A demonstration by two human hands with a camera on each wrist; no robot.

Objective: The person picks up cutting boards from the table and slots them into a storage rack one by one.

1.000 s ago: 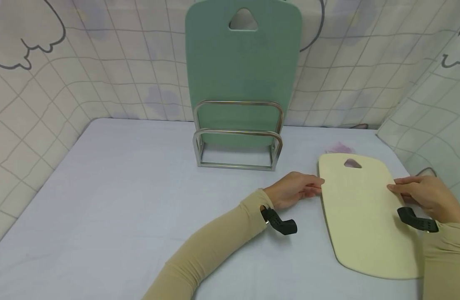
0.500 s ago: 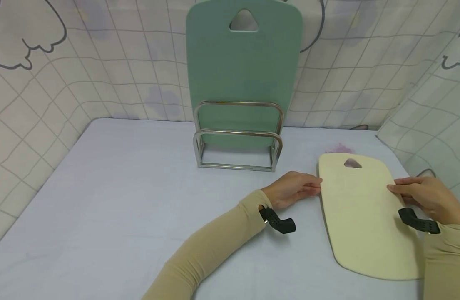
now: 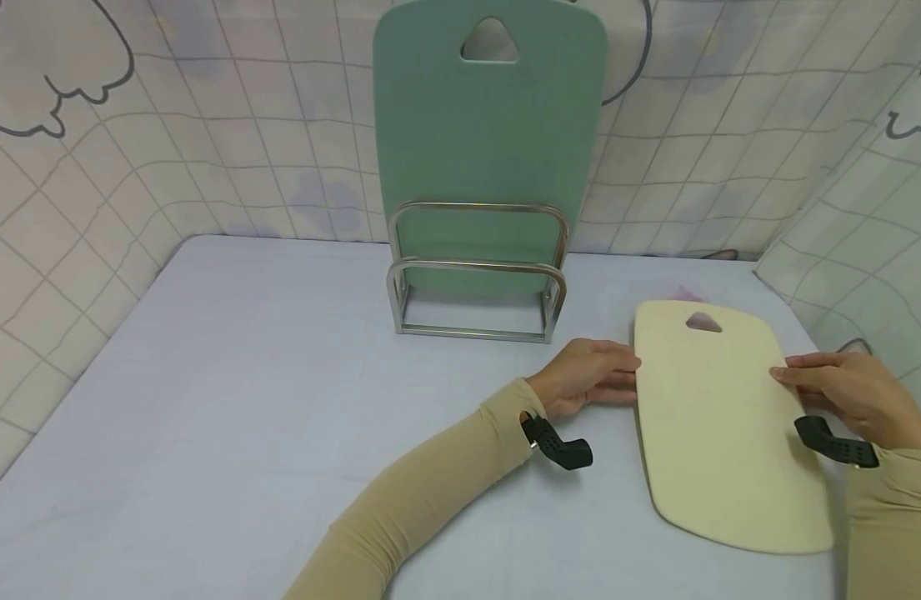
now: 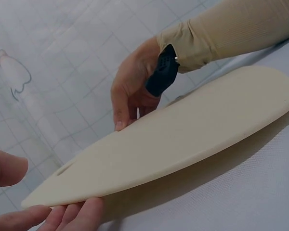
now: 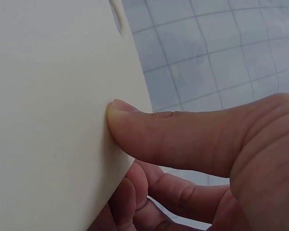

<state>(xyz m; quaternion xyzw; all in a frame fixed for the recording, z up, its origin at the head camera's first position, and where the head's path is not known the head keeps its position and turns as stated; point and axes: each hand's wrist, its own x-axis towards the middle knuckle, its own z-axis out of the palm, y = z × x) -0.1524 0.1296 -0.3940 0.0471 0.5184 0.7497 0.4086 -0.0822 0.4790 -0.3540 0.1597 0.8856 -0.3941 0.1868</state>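
Observation:
A cream cutting board (image 3: 723,425) with a handle hole lies at the right of the table, its far end tilted up off the surface. My left hand (image 3: 625,377) holds its left edge; in the left wrist view its fingers (image 4: 72,216) sit under the board (image 4: 173,139) with the thumb above. My right hand (image 3: 786,377) pinches the right edge. In the right wrist view the thumb (image 5: 183,134) presses on top of the board (image 5: 48,96) and the fingers curl beneath.
A green cutting board (image 3: 490,142) stands upright in the back slot of a metal rack (image 3: 475,275) at the table's far middle. Checked cloth walls (image 3: 843,208) close in the back and both sides. The pale table (image 3: 242,400) stretches to the left.
The cream board has shifted slightly left and its far end has risen, covering the purple mark behind it. Both hands stayed on its edges.

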